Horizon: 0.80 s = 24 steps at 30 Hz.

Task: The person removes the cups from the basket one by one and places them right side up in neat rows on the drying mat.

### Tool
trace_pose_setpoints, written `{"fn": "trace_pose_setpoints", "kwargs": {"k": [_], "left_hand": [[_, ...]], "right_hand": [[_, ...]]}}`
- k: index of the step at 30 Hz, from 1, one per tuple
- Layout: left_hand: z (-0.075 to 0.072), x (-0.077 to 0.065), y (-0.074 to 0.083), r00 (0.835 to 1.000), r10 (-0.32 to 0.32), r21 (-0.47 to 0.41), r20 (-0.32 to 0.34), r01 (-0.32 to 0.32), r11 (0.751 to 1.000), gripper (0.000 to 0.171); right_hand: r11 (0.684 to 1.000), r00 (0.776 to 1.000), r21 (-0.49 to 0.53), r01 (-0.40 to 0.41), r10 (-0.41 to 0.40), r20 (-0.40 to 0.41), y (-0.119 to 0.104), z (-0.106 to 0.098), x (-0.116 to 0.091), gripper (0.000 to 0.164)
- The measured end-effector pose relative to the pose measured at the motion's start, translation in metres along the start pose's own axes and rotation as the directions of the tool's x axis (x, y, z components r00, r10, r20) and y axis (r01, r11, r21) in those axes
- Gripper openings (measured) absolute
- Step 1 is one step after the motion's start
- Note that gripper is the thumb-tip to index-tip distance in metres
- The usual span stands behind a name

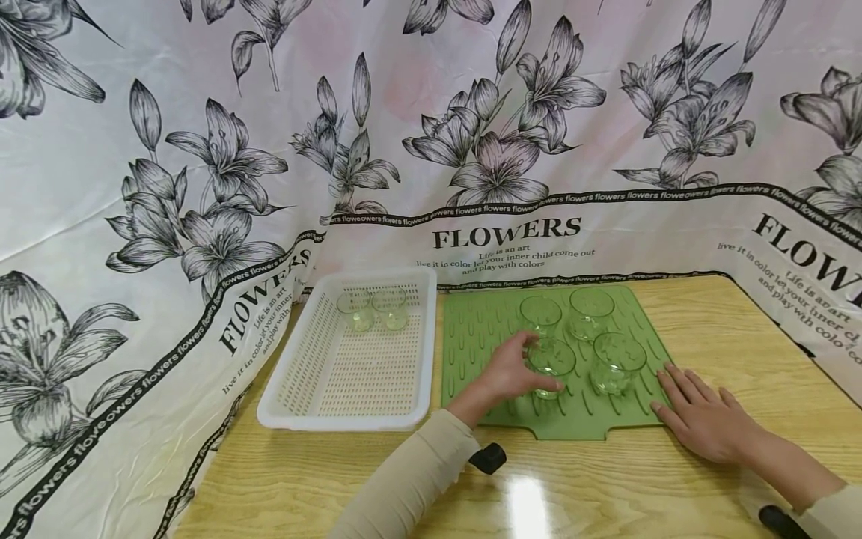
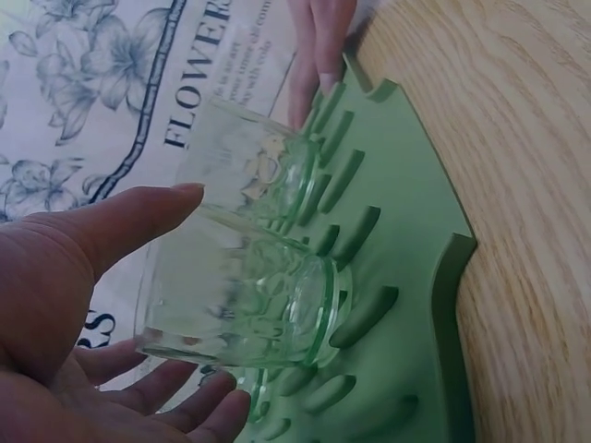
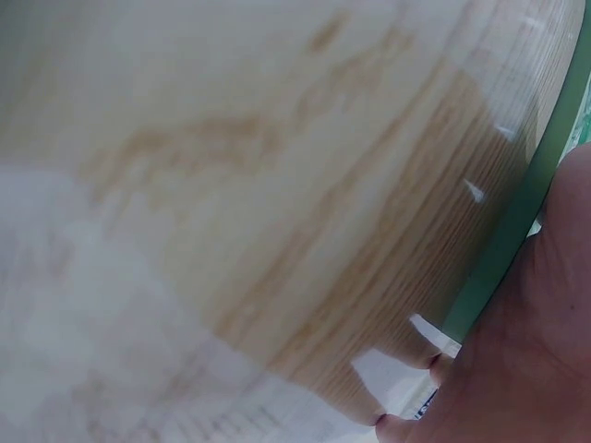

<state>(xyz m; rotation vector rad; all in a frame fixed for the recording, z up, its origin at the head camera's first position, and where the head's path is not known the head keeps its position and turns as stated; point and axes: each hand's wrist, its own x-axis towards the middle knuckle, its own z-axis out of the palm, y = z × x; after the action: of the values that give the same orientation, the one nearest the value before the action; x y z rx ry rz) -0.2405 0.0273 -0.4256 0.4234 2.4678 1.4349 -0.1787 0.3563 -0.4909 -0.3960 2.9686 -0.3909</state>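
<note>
A clear drinking glass [image 1: 551, 361] stands at the front left of several similar glasses on a green drying mat [image 1: 471, 374]. My left hand [image 1: 515, 368] is around this glass, thumb on the near side and fingers on the far side. In the left wrist view the thumb and loosely extended fingers flank the glass [image 2: 240, 300]; whether they touch it I cannot tell. Another glass [image 1: 616, 365] stands to its right, with two more, a left one [image 1: 540, 313] and a right one [image 1: 590, 314], behind. My right hand [image 1: 707, 419] lies flat, fingertips at the mat's right edge.
To the left of the mat sits a white perforated basket [image 1: 426, 359]. Two clear glasses, one on the left [image 1: 357, 311] and one on the right [image 1: 392, 308], stand at its back. A flower-printed cloth [image 1: 377, 247] hangs behind the wooden table [image 1: 303, 479].
</note>
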Motion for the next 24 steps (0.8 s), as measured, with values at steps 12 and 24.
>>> {"fn": "trace_pose_setpoints", "kwargs": {"k": [12,24], "left_hand": [[-0.018,-0.007,0.011,0.999,0.011,0.175,-0.044,-0.003,0.985,0.101],[-0.044,-0.021,0.022,0.999,0.044,0.238,-0.022,-0.037,0.971,0.093]], "right_hand": [[0.999,1.0,-0.037,0.014,-0.014,-0.007,0.002,0.001,0.002,0.072],[1.0,1.0,-0.014,-0.001,0.001,0.009,0.001,-0.001,0.001,0.074]]}}
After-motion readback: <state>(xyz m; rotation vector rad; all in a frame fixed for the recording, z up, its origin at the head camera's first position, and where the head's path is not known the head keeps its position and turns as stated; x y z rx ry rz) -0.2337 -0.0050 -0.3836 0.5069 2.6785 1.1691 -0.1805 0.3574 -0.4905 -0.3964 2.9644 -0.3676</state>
